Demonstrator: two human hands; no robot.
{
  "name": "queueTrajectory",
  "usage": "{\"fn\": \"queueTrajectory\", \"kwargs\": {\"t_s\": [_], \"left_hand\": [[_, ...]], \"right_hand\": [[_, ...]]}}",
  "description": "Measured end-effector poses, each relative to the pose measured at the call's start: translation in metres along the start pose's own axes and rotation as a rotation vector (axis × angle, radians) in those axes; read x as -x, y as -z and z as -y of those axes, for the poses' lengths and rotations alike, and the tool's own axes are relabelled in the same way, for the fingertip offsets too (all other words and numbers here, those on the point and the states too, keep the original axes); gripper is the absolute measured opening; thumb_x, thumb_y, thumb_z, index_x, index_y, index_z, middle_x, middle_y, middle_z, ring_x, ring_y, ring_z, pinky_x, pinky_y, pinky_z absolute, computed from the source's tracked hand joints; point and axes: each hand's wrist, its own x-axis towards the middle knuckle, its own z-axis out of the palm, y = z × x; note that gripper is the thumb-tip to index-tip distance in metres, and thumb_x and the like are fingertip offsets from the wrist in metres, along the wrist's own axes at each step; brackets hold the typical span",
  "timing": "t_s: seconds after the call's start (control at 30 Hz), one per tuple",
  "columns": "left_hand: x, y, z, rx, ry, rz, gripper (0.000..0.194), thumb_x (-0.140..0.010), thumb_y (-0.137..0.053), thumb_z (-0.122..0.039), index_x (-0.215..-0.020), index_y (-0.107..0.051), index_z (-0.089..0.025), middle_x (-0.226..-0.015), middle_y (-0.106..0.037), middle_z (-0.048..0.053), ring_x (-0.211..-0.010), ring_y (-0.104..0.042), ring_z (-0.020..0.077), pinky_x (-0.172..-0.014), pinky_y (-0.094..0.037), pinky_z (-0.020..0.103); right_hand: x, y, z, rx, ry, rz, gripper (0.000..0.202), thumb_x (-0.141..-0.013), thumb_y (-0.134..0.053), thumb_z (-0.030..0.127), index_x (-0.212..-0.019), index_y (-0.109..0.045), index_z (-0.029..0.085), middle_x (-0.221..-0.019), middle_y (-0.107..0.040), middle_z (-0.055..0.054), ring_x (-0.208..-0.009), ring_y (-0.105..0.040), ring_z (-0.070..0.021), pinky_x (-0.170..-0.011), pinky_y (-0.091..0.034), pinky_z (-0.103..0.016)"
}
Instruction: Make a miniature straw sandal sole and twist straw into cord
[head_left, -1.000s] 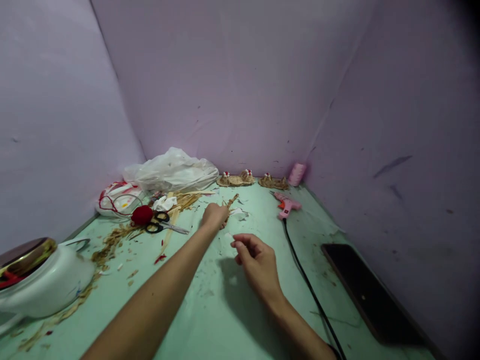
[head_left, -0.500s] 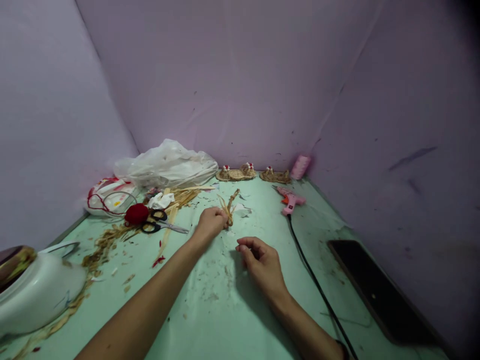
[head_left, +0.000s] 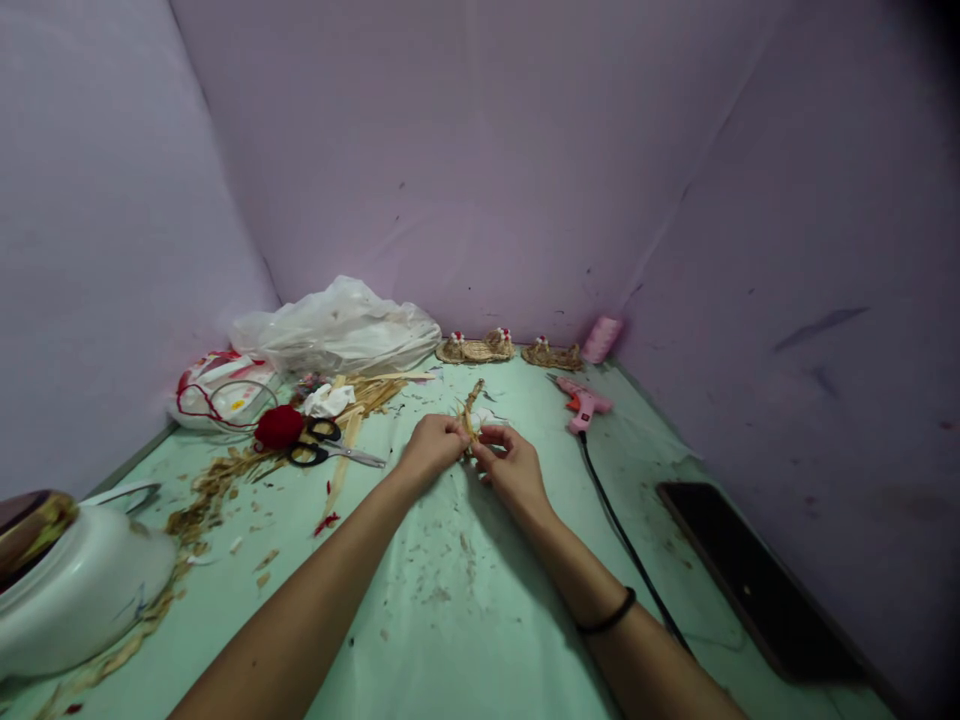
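Observation:
A thin braid of dry straw-like fibre (head_left: 472,398) stands out from between my two hands, pointing toward the back wall. My left hand (head_left: 436,441) is closed on its near end, with loose strands sticking out by the fingertips. My right hand (head_left: 513,467) pinches at the same end from the other side, thumb and forefinger touching the strands. A dark band (head_left: 611,612) circles my right wrist. White paper scraps (head_left: 489,416) lie just behind the braid. The exact grip is partly hidden by the fingers.
Black-handled scissors (head_left: 330,452), a red yarn ball (head_left: 279,428), straw strips (head_left: 375,396) and a plastic bag (head_left: 337,330) lie left. Small woven slippers (head_left: 480,350) line the wall. Right are a pink glue gun (head_left: 581,402), its cord, a thread spool (head_left: 602,340) and a phone (head_left: 757,580).
My right hand has moved forward and up to meet the left at the braid's near end, taking hold of strands there. The view has shifted slightly.

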Motion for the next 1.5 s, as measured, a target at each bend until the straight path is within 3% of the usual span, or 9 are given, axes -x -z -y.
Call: {"fn": "queueTrajectory", "kwargs": {"t_s": [0.3,0.53,0.63,0.83,0.97,1.1,1.5], "left_hand": [[0.004,0.001,-0.011,0.057,-0.130,0.128,0.006,-0.056,-0.050,-0.016,-0.050,-0.051,-0.015,-0.046,-0.048,-0.004,-0.045,-0.040,0.0078,-0.046,-0.030,0.020],[0.005,0.000,-0.014,0.081,-0.104,0.126,0.007,-0.058,-0.047,-0.018,-0.053,-0.049,-0.015,-0.043,-0.046,-0.005,-0.042,-0.040,0.0077,-0.045,-0.030,0.019],[0.012,0.003,-0.018,0.072,-0.086,0.094,0.006,-0.058,-0.049,-0.019,-0.054,-0.051,-0.014,-0.046,-0.047,-0.004,-0.045,-0.041,0.0078,-0.046,-0.031,0.019],[0.038,0.023,-0.028,-0.114,-0.013,-0.093,0.017,-0.060,-0.053,-0.020,-0.073,-0.061,-0.013,-0.064,-0.059,0.001,-0.056,-0.050,0.0113,-0.054,-0.037,0.022],[0.058,0.036,-0.041,-0.177,0.050,-0.111,0.016,-0.062,-0.053,-0.024,-0.071,-0.062,-0.014,-0.055,-0.058,0.000,-0.053,-0.052,0.0127,-0.053,-0.039,0.023],[0.069,0.038,-0.049,-0.165,0.070,-0.144,0.015,-0.063,-0.053,-0.025,-0.070,-0.062,-0.015,-0.050,-0.057,-0.001,-0.049,-0.052,0.0127,-0.050,-0.039,0.023],[0.037,0.006,-0.044,-0.676,-0.286,-0.172,0.014,-0.071,-0.048,-0.020,-0.072,-0.062,-0.019,-0.078,-0.063,0.002,-0.071,-0.056,0.0145,-0.063,-0.036,0.024]], "right_hand": [[-0.004,-0.005,0.000,-0.091,0.023,-0.026,0.016,-0.062,-0.057,0.023,-0.076,-0.055,0.015,-0.058,-0.056,0.002,-0.036,-0.047,-0.0086,-0.035,-0.038,-0.021],[-0.007,-0.005,-0.002,-0.076,-0.003,-0.024,0.012,-0.061,-0.059,0.025,-0.063,-0.057,0.014,-0.045,-0.054,0.003,-0.037,-0.047,-0.0101,-0.037,-0.039,-0.021],[-0.007,-0.004,-0.003,-0.070,0.001,-0.029,0.010,-0.060,-0.059,0.024,-0.064,-0.056,0.015,-0.046,-0.054,0.004,-0.037,-0.048,-0.0105,-0.038,-0.040,-0.022],[-0.004,-0.004,-0.002,-0.045,0.016,-0.023,0.012,-0.060,-0.059,0.024,-0.067,-0.056,0.015,-0.049,-0.054,0.004,-0.037,-0.047,-0.0094,-0.038,-0.039,-0.021],[-0.003,-0.005,-0.002,-0.039,0.023,-0.017,0.012,-0.061,-0.059,0.025,-0.067,-0.056,0.015,-0.048,-0.053,0.004,-0.037,-0.047,-0.0094,-0.038,-0.038,-0.021],[-0.002,-0.005,-0.003,-0.041,0.035,-0.009,0.012,-0.060,-0.060,0.024,-0.067,-0.057,0.015,-0.049,-0.054,0.004,-0.038,-0.048,-0.0094,-0.039,-0.038,-0.021],[-0.003,-0.005,-0.001,-0.073,0.054,0.023,0.011,-0.062,-0.058,0.025,-0.060,-0.058,0.013,-0.043,-0.052,0.003,-0.035,-0.045,-0.0085,-0.036,-0.036,-0.019]]}}
